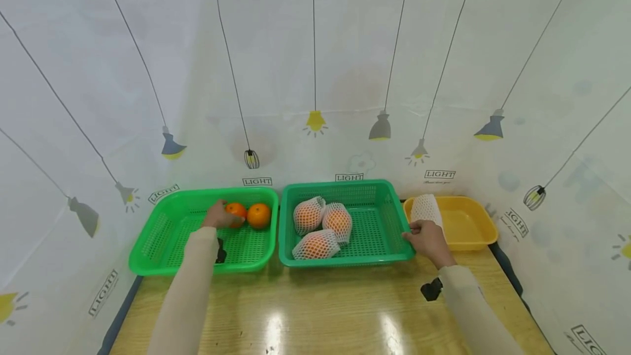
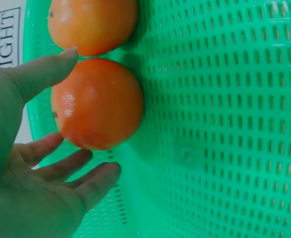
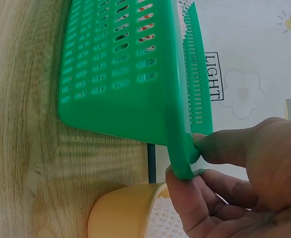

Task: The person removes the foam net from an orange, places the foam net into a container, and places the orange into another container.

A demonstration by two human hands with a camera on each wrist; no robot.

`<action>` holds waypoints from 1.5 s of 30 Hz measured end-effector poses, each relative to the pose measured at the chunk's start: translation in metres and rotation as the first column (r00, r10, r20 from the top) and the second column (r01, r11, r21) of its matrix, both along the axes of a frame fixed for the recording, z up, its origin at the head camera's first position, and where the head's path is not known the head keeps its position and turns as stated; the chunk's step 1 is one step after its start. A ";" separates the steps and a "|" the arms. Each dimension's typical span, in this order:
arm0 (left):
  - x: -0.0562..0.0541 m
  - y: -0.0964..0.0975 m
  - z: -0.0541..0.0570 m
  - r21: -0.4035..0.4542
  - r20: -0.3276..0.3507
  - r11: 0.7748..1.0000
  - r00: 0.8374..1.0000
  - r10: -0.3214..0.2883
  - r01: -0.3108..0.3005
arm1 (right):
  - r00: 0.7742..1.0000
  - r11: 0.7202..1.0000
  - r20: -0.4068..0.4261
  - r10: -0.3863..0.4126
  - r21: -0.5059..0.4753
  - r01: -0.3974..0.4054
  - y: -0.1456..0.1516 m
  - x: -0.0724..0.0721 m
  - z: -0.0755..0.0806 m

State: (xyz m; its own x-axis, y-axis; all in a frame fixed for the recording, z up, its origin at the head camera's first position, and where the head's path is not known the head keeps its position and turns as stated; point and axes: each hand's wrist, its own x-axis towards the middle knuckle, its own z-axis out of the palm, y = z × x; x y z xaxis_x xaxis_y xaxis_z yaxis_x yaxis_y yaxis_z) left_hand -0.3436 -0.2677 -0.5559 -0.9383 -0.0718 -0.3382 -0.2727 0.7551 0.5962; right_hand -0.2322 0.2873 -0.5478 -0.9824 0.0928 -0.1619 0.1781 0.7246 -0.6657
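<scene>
In the bright green basket [image 1: 162, 251] on the left, two oranges [image 1: 258, 216] sit side by side near its right end. My left hand [image 1: 220, 216] reaches around the left one; in the left wrist view its thumb lies by the gap between the two, and its loosely bent fingers lie spread along the other side of that orange [image 2: 98, 104]. My right hand [image 3: 234, 183] pinches the corner rim of the darker green basket [image 3: 120, 111] between thumb and fingers. Inside that basket are three fruits in white foam nets [image 1: 315, 245].
A yellow basket [image 1: 465, 223] stands to the right, partly behind my right hand, with a white foam net [image 1: 426, 210] in it. All baskets stand on a wooden table [image 1: 320, 305]. A wall [image 1: 315, 43] with printed lamps rises close behind and at both sides.
</scene>
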 end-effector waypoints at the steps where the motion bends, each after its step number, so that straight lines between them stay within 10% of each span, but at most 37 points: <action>1: 0.001 0.000 0.001 0.002 -0.001 1.000 1.000 0.001 -0.001 | 1.000 1.000 0.001 0.003 0.001 -0.003 0.000 0.000 0.000; 45: 0.064 0.068 0.051 0.212 -0.274 0.972 0.961 -0.042 0.103 | 1.000 1.000 -0.022 0.017 -0.007 -0.017 0.001 0.001 -0.004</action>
